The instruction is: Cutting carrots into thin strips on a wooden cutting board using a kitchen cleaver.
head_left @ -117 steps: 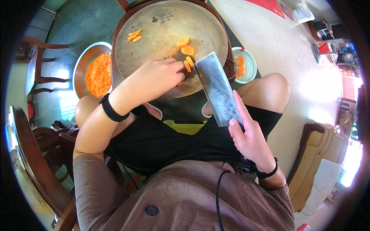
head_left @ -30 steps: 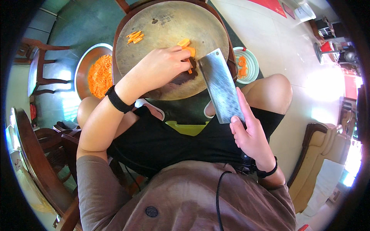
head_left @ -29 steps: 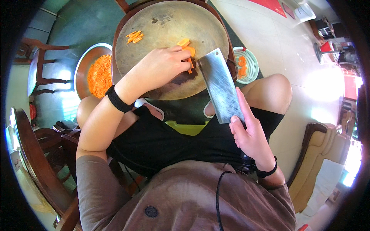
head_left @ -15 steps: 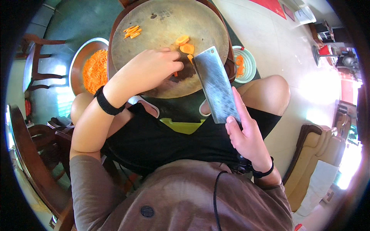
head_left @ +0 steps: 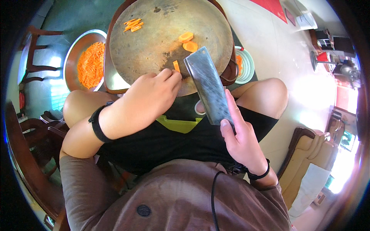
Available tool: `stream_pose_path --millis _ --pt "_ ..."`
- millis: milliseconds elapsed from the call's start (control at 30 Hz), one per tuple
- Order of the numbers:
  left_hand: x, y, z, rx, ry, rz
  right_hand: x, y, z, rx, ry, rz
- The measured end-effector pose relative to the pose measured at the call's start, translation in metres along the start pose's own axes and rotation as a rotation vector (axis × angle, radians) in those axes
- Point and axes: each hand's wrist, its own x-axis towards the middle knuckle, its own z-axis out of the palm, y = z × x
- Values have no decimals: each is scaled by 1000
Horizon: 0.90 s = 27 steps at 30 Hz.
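Note:
My right hand (head_left: 243, 140) grips a cleaver (head_left: 210, 86), its broad dark blade pointing away over the right side of the round wooden chopping board (head_left: 154, 46). Closed fingers of my left hand (head_left: 156, 92) curl down at the board's near edge, left of the blade. A carrot strip (head_left: 176, 66) sticks out past these fingertips; its lower end is hidden by them. Beyond the cleaver's tip lie two carrot slices (head_left: 186, 37). A small pile of carrot sticks (head_left: 133, 25) rests at the board's far left.
Left of the board stands a metal bowl (head_left: 71, 71) of shredded carrot (head_left: 91, 65). A pale green basket (head_left: 247, 65) with carrot pieces is at the right. My knees flank the board. There is a wooden chair (head_left: 34, 54) at far left and a beige sofa (head_left: 304, 161) at right.
My left hand has moved nearer to me, from the middle of the board to its near edge. The cleaver has shifted slightly left, still in my right hand.

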Motion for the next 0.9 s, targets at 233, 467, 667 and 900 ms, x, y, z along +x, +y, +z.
stream_pose_path --millis 233,467,667,900 --pt "-6 15 25 241 91 -57 5 -5 4 -78 0 -98" --pt "-6 13 31 289 88 -53 6 -17 1 -132 -33 -20" --pt "-6 10 26 208 96 -79 9 -17 1 -137 -46 -31" --pt "-4 9 25 272 87 -52 12 -6 7 -224 -13 -186"
